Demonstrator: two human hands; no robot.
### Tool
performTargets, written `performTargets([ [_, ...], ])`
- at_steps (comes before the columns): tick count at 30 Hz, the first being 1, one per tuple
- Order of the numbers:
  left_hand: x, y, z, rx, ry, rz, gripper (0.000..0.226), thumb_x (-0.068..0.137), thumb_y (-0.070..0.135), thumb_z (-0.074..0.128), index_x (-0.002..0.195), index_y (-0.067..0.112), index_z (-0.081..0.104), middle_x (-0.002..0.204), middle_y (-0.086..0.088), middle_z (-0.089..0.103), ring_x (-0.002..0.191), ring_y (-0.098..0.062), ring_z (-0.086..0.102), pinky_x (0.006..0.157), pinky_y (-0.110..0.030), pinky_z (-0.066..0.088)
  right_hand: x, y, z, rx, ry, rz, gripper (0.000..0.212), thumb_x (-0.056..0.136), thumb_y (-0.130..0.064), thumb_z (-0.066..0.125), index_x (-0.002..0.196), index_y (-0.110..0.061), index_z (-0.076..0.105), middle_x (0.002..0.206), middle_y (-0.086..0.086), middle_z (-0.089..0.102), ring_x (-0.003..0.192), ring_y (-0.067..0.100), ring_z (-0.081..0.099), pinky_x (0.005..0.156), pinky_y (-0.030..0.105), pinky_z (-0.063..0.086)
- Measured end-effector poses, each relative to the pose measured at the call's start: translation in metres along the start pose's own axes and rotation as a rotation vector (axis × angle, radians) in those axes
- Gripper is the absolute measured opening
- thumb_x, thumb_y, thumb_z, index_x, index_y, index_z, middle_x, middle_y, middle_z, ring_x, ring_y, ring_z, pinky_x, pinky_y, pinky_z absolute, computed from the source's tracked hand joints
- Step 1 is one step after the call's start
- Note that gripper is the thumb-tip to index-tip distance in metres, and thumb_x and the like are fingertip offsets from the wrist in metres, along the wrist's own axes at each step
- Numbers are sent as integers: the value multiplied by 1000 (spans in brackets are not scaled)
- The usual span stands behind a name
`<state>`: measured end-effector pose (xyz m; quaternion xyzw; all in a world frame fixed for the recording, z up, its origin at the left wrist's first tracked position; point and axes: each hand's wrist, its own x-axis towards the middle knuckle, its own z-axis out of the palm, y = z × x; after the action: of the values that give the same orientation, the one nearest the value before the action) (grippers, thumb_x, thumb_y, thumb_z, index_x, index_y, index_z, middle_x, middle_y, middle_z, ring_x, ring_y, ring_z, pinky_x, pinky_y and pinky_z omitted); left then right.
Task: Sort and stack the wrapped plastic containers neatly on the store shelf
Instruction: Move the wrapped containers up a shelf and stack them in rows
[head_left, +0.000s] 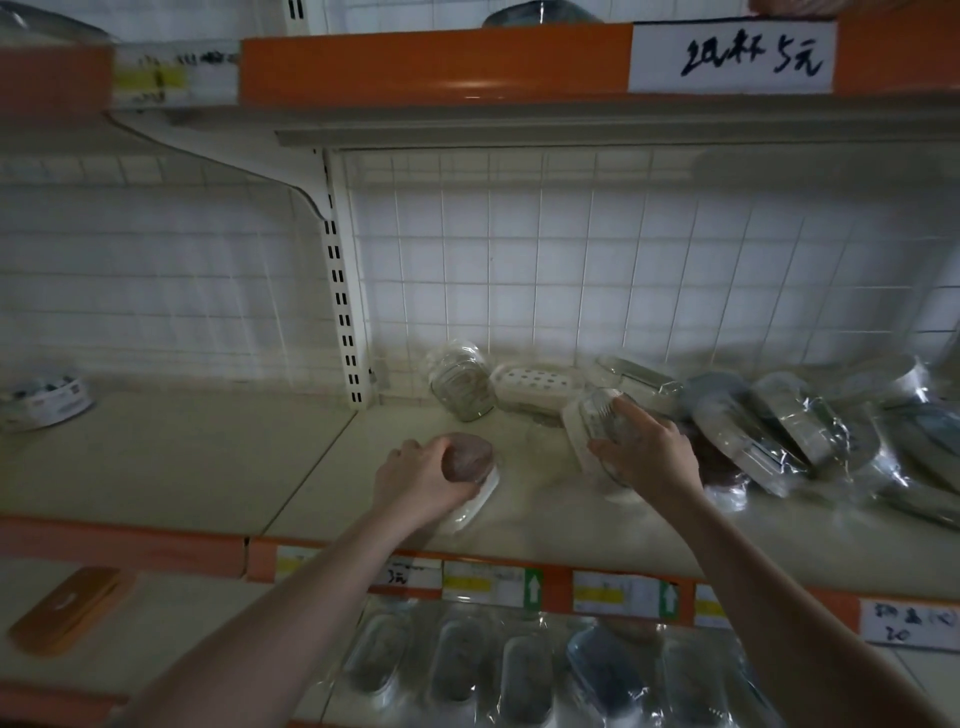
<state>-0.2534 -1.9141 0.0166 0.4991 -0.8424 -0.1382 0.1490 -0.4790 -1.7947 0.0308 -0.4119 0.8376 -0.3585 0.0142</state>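
Note:
My left hand (415, 480) grips a wrapped container (474, 475) with a brown top and white base, low over the middle shelf (218, 467). My right hand (647, 452) holds a second wrapped container (597, 423), clear with a white rim, tilted on its side. To the right lies a heap of wrapped containers (769, 431), leaning on one another in shiny film. A clear jar (462, 384) and a white perforated tray (537, 387) lie against the tiled back wall.
An upper shelf (436, 67) with an orange edge hangs overhead. The shelf below holds a row of wrapped oval containers (524, 670) and an orange flat box (65, 605). A small labelled pack (49, 397) sits far left. A slotted upright (343, 312) divides the bays.

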Motion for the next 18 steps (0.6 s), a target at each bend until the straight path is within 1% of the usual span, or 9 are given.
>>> performTargets([
  [4,-14,-4,-7,-13,62,19,70,74,60,62,134,30,43,118,-7,50,111,-27,49,91,-34,43,-26,-8,-8,-101,44,22,56,76,-48,67,129,-39,51,128,11,52,118,33,45,98,41,38],
  [7,-27,-3,-12,-46,97,50,67,75,58,62,134,32,43,118,-7,51,111,-27,49,90,-33,40,-47,-10,-13,-135,75,21,56,77,-46,67,130,-38,51,130,10,51,117,33,44,98,39,37],
  [12,-48,-1,-13,-55,131,72,67,74,58,63,133,31,44,117,-7,51,108,-26,49,90,-35,43,-80,-4,-20,-189,81,36,57,76,-48,68,130,-37,52,127,10,52,114,30,46,94,37,37],
  [18,-86,12,-8,-33,168,51,69,74,58,65,132,28,44,119,-9,51,111,-29,49,91,-36,41,-113,18,-39,-242,68,54,59,75,-53,67,130,-38,51,129,9,50,119,29,43,98,37,33],
])
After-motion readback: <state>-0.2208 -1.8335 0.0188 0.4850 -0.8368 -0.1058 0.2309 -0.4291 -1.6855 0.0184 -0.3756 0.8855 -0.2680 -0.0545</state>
